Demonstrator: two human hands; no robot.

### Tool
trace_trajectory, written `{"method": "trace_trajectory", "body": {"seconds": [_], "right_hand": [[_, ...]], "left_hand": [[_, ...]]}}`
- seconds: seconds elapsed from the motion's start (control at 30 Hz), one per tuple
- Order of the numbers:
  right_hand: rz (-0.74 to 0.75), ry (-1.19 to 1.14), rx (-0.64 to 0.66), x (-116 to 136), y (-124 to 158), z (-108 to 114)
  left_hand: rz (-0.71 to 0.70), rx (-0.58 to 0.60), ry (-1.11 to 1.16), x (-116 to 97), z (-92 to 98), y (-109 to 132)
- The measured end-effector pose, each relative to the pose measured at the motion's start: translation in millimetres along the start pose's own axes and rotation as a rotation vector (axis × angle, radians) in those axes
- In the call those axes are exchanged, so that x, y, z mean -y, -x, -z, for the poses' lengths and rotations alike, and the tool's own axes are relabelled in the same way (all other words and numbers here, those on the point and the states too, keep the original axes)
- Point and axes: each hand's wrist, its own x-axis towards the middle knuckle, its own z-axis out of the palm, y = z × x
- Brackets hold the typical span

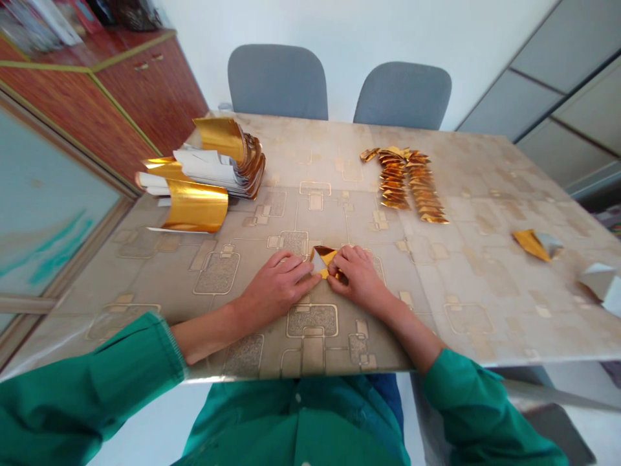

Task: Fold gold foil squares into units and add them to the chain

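A small piece of gold foil paper (323, 257), white on its back, lies partly folded on the table (466, 285) in front of me. My left hand (276, 288) rests flat beside it, fingertips pressing its left edge. My right hand (356, 277) is curled over its right side, fingers pinching down on the fold. Both arms wear green sleeves.
A curling stack of gold and white paper sheets (208, 175) sits at the far left. Two rows of several folded gold pieces (410, 184) lie at the far centre. A loose folded gold piece (536, 244) and a white folded piece (601, 281) lie at right. Two grey chairs (339, 87) stand behind the table.
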Motion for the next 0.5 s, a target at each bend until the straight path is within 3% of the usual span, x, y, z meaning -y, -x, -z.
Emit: {"method": "trace_trajectory", "body": {"seconds": [0.5], "right_hand": [[-0.062,0.038,-0.002,6.4,-2.4,-3.4]], "left_hand": [[0.048,-0.011,0.055,-5.0,-3.0,3.3]]}}
